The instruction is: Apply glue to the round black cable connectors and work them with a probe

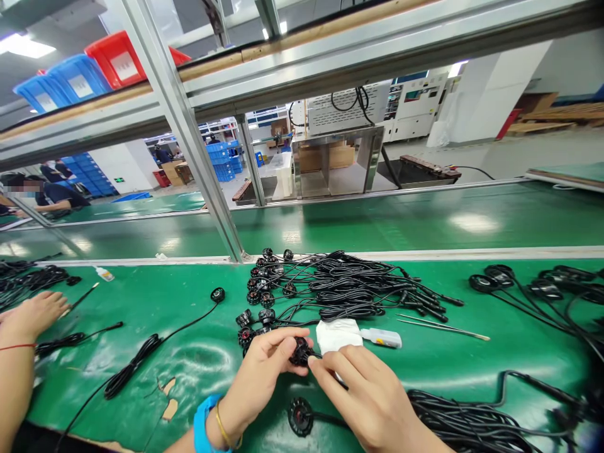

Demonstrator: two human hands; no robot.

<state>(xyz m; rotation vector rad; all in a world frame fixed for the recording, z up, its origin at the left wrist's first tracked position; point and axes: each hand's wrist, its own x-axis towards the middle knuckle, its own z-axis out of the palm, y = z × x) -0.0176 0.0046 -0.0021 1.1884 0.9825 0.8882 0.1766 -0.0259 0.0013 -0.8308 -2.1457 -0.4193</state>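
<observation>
My left hand (268, 365), with a blue band and a yellow bangle at the wrist, grips a small round black cable head (300, 352) between thumb and fingers. At its right side my right hand (368, 390) is closed in a pinch. A short dark piece shows between the part and those fingertips; whether it is cable or a tool, I cannot tell. Below the hands lies another round black cable head (301, 416), its cable running under my right hand. Just behind are a white wipe (338, 335) and a small clear bottle (383, 338).
Bundled black cables (349, 283) with round heads lie behind my hands. Tweezers (443, 327) rest to their right. More cables (462, 415) lie at front right. A co-worker's hand (40, 314) reaches in from the left. A metal post (189, 138) rises at the mat's far edge.
</observation>
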